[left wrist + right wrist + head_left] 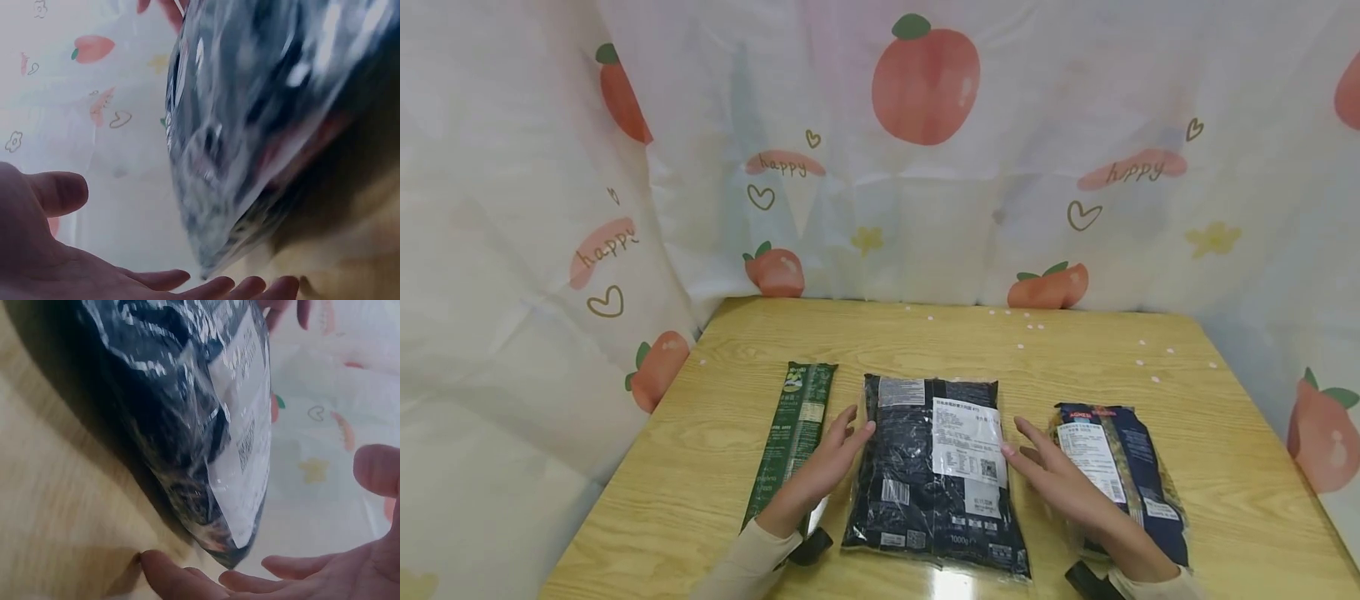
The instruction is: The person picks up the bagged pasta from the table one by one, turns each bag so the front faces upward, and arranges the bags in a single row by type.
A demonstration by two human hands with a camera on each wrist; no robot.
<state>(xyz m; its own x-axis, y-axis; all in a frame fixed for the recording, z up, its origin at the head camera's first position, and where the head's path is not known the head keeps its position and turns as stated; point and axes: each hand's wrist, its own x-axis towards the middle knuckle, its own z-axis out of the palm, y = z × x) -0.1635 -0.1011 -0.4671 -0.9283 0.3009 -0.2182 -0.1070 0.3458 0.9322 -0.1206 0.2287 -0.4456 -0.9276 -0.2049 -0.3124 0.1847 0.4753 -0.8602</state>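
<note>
A large dark plastic food bag (902,467) with white labels and "1000g" printed on it lies flat in the middle of the table. On its left side is my left hand (829,467), fingers extended, thumb at the bag's edge. My right hand (1060,479) is at the opposite side, its fingers also loosely straight and its thumb close to the white label (967,440). In the left wrist view the bag (269,112) bulges beside the spread left hand (81,256). The right wrist view has the right hand (325,569) stretched out by the bag's corner (234,553).
A narrow green spaghetti packet (792,425) lies left of the bag, partly behind the left hand. To the right, under the right forearm, is a blue pasta bag (1138,467). Small white specks dot the wooden table (1075,350). A fruit-patterned curtain (925,217) hangs behind.
</note>
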